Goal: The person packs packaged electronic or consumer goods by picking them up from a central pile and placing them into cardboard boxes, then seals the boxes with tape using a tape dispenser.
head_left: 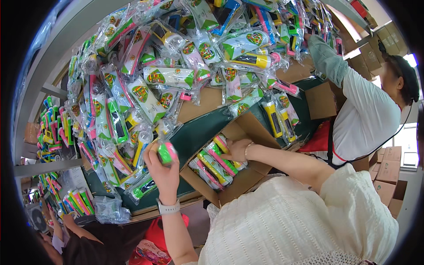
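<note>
My left hand point(160, 167) is raised beside the box, its fingers wrapped round a bagged plastic item with a green and pink end point(167, 152); the clear bag stands out above the fingers. My right hand point(239, 150) reaches into an open cardboard box point(261, 132). Its fingers bend over a bagged yellow-and-pink item point(220, 142), and the fingertips are partly hidden. Next to it in the box lie several more bagged items point(215, 165) in yellow, pink and green, side by side.
A large heap of bagged colourful items point(168, 77) covers the far table. Two yellow ones point(273, 119) lie right of the box on the green tabletop point(201, 128). A co-worker point(366, 115) reaches into the heap at right. Grey frame bars point(48, 168) stand left.
</note>
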A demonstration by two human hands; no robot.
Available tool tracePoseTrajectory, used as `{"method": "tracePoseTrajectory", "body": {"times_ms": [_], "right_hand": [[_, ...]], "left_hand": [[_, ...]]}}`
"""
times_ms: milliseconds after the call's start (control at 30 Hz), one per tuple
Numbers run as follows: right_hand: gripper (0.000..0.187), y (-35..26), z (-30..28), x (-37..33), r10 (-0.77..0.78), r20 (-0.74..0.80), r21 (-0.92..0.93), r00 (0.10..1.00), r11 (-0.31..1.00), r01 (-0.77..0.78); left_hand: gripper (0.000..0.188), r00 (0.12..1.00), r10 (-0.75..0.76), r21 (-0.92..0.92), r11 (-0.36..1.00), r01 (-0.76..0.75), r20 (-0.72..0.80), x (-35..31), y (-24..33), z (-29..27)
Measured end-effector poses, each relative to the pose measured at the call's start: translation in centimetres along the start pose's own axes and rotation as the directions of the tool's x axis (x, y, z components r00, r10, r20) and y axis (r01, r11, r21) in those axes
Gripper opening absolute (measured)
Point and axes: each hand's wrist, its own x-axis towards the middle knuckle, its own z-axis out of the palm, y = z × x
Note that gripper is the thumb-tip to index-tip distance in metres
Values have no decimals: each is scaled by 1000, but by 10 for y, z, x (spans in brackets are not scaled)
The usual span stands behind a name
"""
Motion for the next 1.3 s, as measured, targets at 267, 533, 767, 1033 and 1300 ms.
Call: {"method": "tracePoseTrajectory", "body": {"times_ms": [267, 533, 767, 1033, 1300], "right_hand": [[61, 1, -79, -63, -388, -62, 969, 920, 196, 149], [56, 48, -70, -79, -218, 46, 324, 975, 926, 192], [47, 47, 39, 30, 114, -467, 204, 877, 979, -19], [51, 8, 52, 42, 234, -275, 252, 933, 954, -165], [59, 12, 29, 26, 199, -71, -72, 977, 976, -204]], "left_hand": [[56, 448, 783, 121, 442, -889, 432, -5, 92, 48], [74, 985, 173, 271, 947, -173, 24, -69, 31, 11], [68, 828, -404, -520, 646, 559, 388, -83, -22, 18], [68, 906, -315, -346, 848, 402, 282, -90, -40, 8], [59, 954, -211, 146, 972, 182, 211, -78, -81, -36]]}}
